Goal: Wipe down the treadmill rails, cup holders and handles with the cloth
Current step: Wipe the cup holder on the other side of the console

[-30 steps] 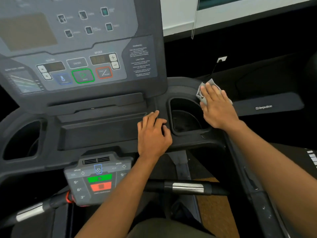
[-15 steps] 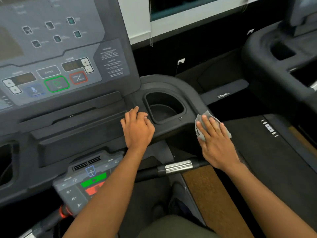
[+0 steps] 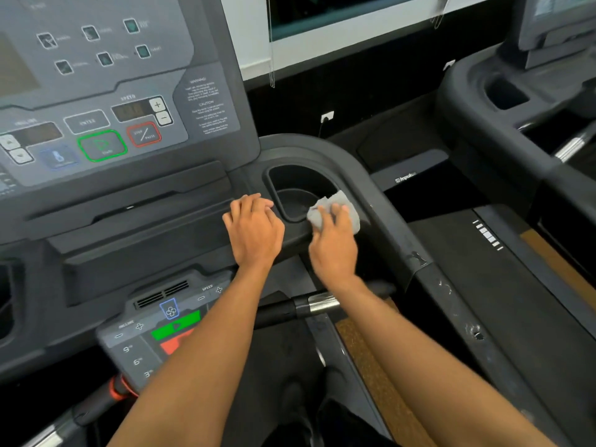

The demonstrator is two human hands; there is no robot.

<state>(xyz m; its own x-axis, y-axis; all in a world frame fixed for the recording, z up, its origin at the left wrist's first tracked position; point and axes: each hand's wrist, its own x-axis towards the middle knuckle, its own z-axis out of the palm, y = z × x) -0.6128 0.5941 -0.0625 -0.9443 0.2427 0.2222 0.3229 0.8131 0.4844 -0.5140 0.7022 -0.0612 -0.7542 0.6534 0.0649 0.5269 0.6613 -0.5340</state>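
The right hand holds the grey cloth against the near right rim of the right cup holder. Its fingers bend over the bunched fabric and grip it. The cloth spills out on both sides of the fingers, and 1 edge hangs just inside the cup holder's opening.

The left hand rests just beside it, palm down on the dark console ledge to the left of the cup holder. Its fingers lie relaxed and close together, holding nothing. The 2 hands are near each other but apart.

Above the ledge stands the grey console panel, with a green-ringed button and a red-ringed button. Below the forearms runs the black handlebar, which has a chrome sensor band, and to its left sits the lower keypad with green and red keys. The right side rail, scuffed with pale marks, runs down from the cup holder. A second treadmill stands to the right.
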